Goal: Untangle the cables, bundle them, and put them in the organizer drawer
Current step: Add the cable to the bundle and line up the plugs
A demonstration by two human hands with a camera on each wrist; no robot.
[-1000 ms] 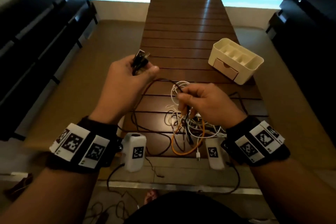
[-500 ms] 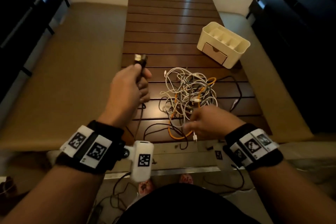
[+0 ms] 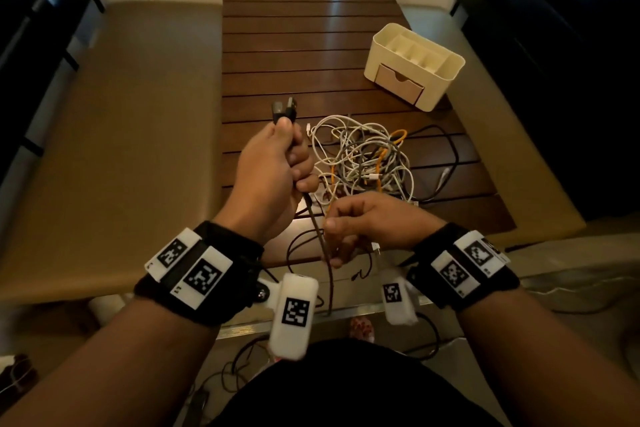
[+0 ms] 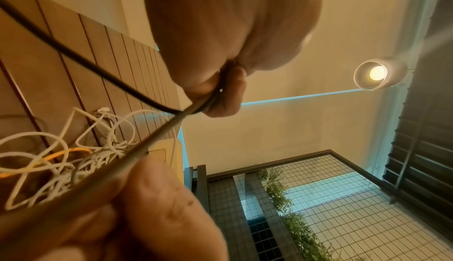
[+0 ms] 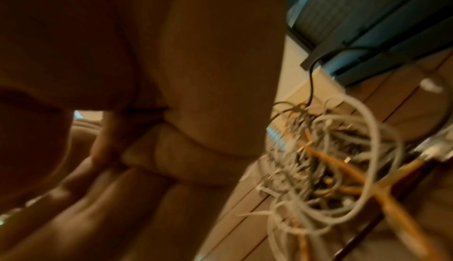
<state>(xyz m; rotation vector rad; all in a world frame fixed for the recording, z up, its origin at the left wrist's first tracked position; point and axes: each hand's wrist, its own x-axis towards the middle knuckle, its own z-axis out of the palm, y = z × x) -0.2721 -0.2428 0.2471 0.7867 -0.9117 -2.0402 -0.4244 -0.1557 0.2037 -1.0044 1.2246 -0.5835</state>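
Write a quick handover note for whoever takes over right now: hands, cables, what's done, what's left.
Left hand grips the folded black cable near its plug ends. Right hand pinches the same cable lower down. The tangled pile of white and orange cables lies on the slatted wooden table. The cream plastic organizer stands beyond it, drawer closed. Done: black cable mostly pulled free. Left: bundle it, untangle the rest, fill the drawer.

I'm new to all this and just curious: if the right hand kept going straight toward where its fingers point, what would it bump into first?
Probably the dark cable that the right hand pinches, then the left hand gripping it higher up. Depth is hard to judge.
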